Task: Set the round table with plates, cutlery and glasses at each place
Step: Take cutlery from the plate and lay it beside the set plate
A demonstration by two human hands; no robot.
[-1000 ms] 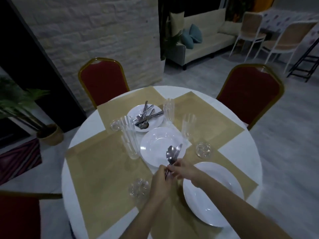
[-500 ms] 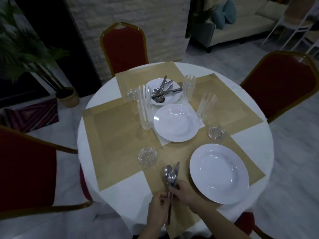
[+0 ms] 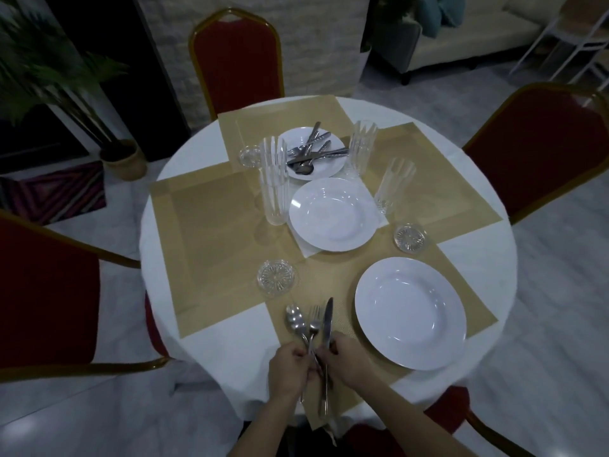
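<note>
Surface: a round table (image 3: 214,367) under a white cloth carries four tan placemats, one per side, with their inner corners meeting near the centre. The near placemat (image 3: 333,282) bears a large white plate (image 3: 410,313) on its right half. A second white plate (image 3: 333,214) sits at the table's centre on a white napkin (image 3: 304,249). Behind it, a smaller plate (image 3: 333,164) holds a loose pile of spare cutlery (image 3: 311,152). A tall stack of clear glasses (image 3: 273,183) stands left of the centre plate, and two single glasses (image 3: 362,146) (image 3: 393,186) stand upright to its right. Three cut-glass coasters lie flat: one (image 3: 276,278) at the near placemat's far left corner, one (image 3: 409,238) beyond the large plate, one (image 3: 249,155) behind the stack.

Hands: the left hand (image 3: 288,371) and right hand (image 3: 342,357) meet at the near edge, fingers curled and pinching the handles of the held cutlery (image 3: 314,338). The spoon (image 3: 295,319), fork (image 3: 314,319) and knife (image 3: 328,319) fan outward over the near placemat, just left of the large plate. Which hand holds which piece cannot be told.

Room: red chairs with gold frames stand at the far (image 3: 237,61), right (image 3: 540,150) and left (image 3: 43,298) sides. A potted palm (image 3: 49,70) and patterned rug (image 3: 56,192) lie to the left, a pale sofa (image 3: 461,37) to the far right. The floor (image 3: 543,308) is grey and glossy, and the lighting is dim.
</note>
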